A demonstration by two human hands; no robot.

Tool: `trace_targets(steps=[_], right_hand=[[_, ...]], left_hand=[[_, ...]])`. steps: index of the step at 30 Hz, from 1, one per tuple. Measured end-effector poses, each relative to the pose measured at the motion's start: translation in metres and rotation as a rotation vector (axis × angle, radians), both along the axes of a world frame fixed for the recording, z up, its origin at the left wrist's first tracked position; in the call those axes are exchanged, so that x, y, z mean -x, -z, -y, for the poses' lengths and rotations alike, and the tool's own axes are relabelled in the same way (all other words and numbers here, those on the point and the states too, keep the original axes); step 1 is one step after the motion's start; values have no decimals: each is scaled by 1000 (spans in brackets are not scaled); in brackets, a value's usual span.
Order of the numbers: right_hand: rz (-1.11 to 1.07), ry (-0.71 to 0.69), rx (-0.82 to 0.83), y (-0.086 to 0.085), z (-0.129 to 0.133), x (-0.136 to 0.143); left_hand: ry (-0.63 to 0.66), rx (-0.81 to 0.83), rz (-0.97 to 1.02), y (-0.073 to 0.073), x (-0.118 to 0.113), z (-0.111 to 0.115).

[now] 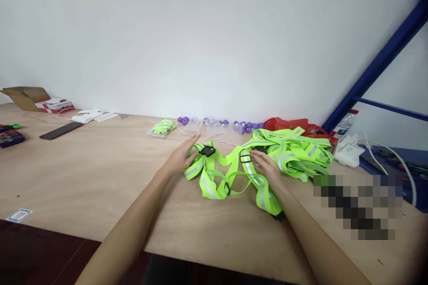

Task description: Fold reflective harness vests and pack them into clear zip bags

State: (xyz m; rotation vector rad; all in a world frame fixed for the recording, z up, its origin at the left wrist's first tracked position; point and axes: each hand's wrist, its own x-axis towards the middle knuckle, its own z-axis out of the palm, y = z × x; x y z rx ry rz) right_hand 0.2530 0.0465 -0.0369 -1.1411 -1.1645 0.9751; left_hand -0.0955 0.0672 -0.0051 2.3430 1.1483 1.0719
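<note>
A neon-yellow reflective strap harness [209, 185] with grey stripes lies in loose loops on the table. My left hand [180, 158] is at its left side, fingers stretched out and thumb apart, beside the black buckle [207, 150]. On the other side my right hand [267, 169] rests over the straps with its fingers extended, close to a black slider [245, 159]. Whether its fingertips press on the strap I cannot tell. A heap of similar reflective straps [302, 153] adjoins the harness on the right.
Behind the straps lie a bagged strap [162, 127], clear plastic bags [214, 131] and several purple pieces [247, 127]. A red bag [290, 124], a bottle [347, 122] and a white power strip [348, 151] stand right. A black flat bar [62, 130] and cardboard box [25, 98] are left.
</note>
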Motion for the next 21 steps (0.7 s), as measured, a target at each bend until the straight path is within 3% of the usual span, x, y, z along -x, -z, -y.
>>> trace_targets(steps=[4, 7, 9, 12, 16, 21], right_hand=[[546, 115, -449, -21, 20, 11], [832, -67, -681, -35, 40, 31], [984, -268, -677, -40, 51, 47], [1163, -464, -513, -41, 57, 64], [1210, -527, -312, -39, 53, 65], [1234, -550, -333, -37, 53, 64]], left_hand=[[-99, -157, -21, -5, -10, 6], [-129, -291, 36, -13, -10, 12], [-114, -318, 28, -16, -12, 17], [-44, -268, -65, -14, -19, 22], [56, -165, -202, -9, -28, 23], [147, 49, -258, -5, -32, 19]])
